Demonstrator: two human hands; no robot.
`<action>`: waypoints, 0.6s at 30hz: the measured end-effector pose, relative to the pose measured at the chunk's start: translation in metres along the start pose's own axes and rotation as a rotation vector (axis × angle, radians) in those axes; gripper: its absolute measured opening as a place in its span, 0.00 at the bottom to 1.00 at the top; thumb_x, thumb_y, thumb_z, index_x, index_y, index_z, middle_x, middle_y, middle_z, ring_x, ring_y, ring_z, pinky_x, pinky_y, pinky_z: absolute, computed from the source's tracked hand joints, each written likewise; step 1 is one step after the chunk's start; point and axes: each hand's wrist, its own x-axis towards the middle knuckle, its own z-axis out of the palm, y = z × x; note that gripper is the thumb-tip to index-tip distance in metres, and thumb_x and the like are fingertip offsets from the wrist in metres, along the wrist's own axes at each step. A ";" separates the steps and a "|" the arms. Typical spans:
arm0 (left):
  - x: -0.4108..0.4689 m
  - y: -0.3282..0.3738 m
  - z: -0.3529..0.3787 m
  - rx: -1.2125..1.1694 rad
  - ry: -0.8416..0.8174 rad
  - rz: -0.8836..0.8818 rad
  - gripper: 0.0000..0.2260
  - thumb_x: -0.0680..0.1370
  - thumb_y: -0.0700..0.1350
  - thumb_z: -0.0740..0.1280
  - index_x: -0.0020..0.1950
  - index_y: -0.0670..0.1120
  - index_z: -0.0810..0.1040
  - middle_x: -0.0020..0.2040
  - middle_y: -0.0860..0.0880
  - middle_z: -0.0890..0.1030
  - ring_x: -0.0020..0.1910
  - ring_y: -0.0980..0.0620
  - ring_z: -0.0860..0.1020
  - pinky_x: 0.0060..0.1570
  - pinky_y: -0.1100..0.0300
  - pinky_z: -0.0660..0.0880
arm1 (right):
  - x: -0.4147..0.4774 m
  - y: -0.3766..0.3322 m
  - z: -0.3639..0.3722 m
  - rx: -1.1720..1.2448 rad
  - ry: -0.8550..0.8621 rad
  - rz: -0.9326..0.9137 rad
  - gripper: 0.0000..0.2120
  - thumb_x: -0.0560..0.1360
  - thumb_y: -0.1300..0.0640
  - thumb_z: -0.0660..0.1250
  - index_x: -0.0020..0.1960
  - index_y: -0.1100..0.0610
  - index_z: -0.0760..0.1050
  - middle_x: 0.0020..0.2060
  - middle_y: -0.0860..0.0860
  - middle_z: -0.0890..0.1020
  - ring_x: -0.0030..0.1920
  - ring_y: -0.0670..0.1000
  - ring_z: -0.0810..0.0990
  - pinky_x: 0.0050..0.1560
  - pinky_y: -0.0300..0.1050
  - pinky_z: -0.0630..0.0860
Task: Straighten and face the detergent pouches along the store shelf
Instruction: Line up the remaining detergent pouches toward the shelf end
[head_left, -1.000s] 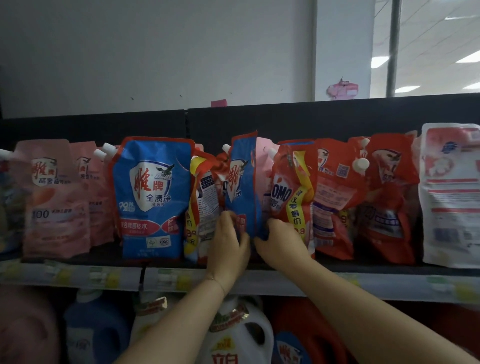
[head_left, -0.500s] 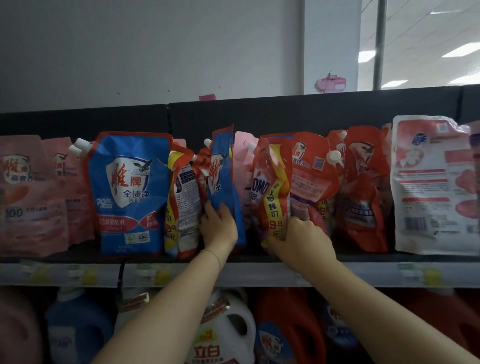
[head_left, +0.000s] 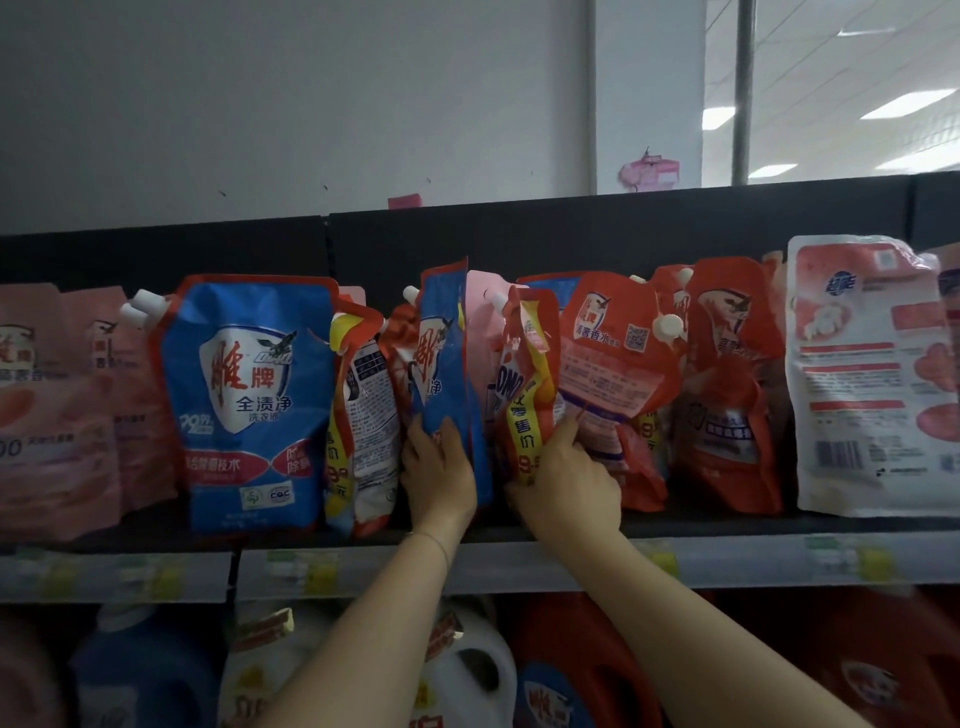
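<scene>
The left hand (head_left: 439, 480) grips the edge-on blue pouch (head_left: 441, 358) low down. The right hand (head_left: 569, 480) clasps the OMO pouch (head_left: 522, 400) beside it.

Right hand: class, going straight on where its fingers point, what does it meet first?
Most likely the red pouch, just up and right of the right hand. Its fingers seem almost to touch it, though depth is unclear.

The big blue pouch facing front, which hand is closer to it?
Left. The left hand holds a sideways blue pouch just right of the big blue pouch, past a red-and-yellow pouch. The right hand is farther right, gripping a red OMO pouch.
</scene>
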 end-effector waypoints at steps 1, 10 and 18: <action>-0.001 0.001 0.000 0.012 0.003 -0.003 0.24 0.82 0.57 0.50 0.77 0.51 0.56 0.74 0.42 0.63 0.71 0.41 0.64 0.71 0.46 0.59 | -0.001 0.000 0.000 0.025 0.001 -0.005 0.40 0.70 0.44 0.72 0.67 0.57 0.49 0.57 0.54 0.78 0.54 0.58 0.81 0.45 0.49 0.75; -0.003 0.004 0.000 -0.010 -0.008 -0.029 0.25 0.82 0.57 0.51 0.77 0.51 0.55 0.75 0.43 0.61 0.72 0.42 0.63 0.71 0.48 0.59 | 0.002 -0.005 0.008 0.365 -0.060 0.086 0.55 0.67 0.47 0.76 0.76 0.46 0.37 0.66 0.57 0.67 0.61 0.62 0.75 0.54 0.55 0.75; 0.000 0.009 -0.011 -0.153 -0.092 -0.064 0.25 0.80 0.58 0.59 0.75 0.51 0.59 0.73 0.47 0.65 0.71 0.44 0.66 0.71 0.47 0.63 | -0.004 -0.005 0.013 0.609 0.097 0.160 0.36 0.71 0.57 0.71 0.71 0.39 0.56 0.59 0.51 0.77 0.57 0.58 0.77 0.57 0.53 0.74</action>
